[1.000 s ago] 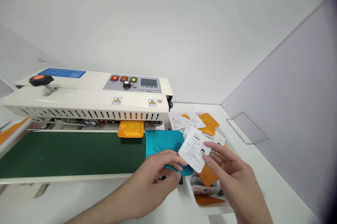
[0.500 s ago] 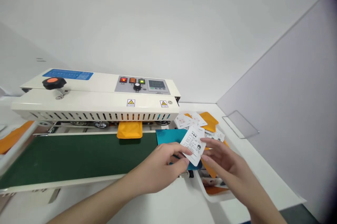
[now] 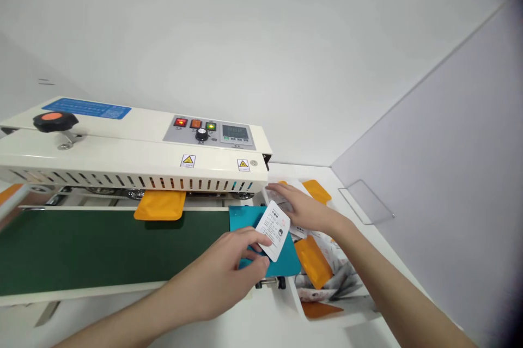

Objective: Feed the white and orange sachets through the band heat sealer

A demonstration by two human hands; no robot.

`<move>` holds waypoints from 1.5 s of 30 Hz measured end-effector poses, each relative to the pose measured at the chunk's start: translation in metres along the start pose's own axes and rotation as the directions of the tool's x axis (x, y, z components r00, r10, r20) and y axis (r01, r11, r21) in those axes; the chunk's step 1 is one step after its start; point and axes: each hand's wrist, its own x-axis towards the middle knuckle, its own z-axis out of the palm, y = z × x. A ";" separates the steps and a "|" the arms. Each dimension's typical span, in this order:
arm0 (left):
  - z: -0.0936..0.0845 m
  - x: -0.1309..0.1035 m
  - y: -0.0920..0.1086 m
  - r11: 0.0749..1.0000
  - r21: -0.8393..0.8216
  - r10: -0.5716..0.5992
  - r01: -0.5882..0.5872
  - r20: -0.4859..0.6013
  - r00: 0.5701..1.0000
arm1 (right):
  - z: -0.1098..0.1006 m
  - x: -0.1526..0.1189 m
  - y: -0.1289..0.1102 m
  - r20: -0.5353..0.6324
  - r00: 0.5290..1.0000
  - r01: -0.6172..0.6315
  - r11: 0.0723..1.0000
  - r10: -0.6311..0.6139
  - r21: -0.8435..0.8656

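A: With the middle of the view as the centre of the dial, where is the left hand (image 3: pixel 229 272)?
B: Between six and seven o'clock. It is partly curled and holds a white packet (image 3: pixel 273 223), index finger across the printed face, thumb apart from it.
A: And that packet?
B: Near six o'clock, tilted, over the blue sheet (image 3: pixel 286 266) at the three o'clock end of the green belt (image 3: pixel 102 250).
A: The right hand (image 3: pixel 308 211)?
B: Between four and five o'clock, over the bin (image 3: pixel 347 319), fingers reaching out loosely. Its palm side is hidden, so I cannot tell whether it grips anything.
A: What lies in the bin?
B: White printed packets and orange ones; one orange packet (image 3: pixel 314 263) is at five o'clock.
A: And at the machine (image 3: pixel 122 157)?
B: A second orange packet (image 3: pixel 160 206), at eight o'clock, its far edge under the slotted cover.
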 end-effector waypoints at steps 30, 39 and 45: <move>-0.006 0.006 0.005 0.975 0.208 -0.069 0.081 -0.066 0.995 | 0.026 -0.116 -0.005 -0.260 0.625 -0.401 0.589 0.736 0.702; -0.005 0.008 0.006 0.978 0.196 -0.060 0.071 -0.063 0.996 | 0.050 -0.124 -0.010 -0.431 0.654 -0.372 0.760 0.622 0.533; -0.005 0.009 0.008 0.987 0.154 -0.042 0.051 -0.063 0.997 | 0.052 -0.126 -0.010 -0.567 0.588 -0.414 0.817 0.577 0.402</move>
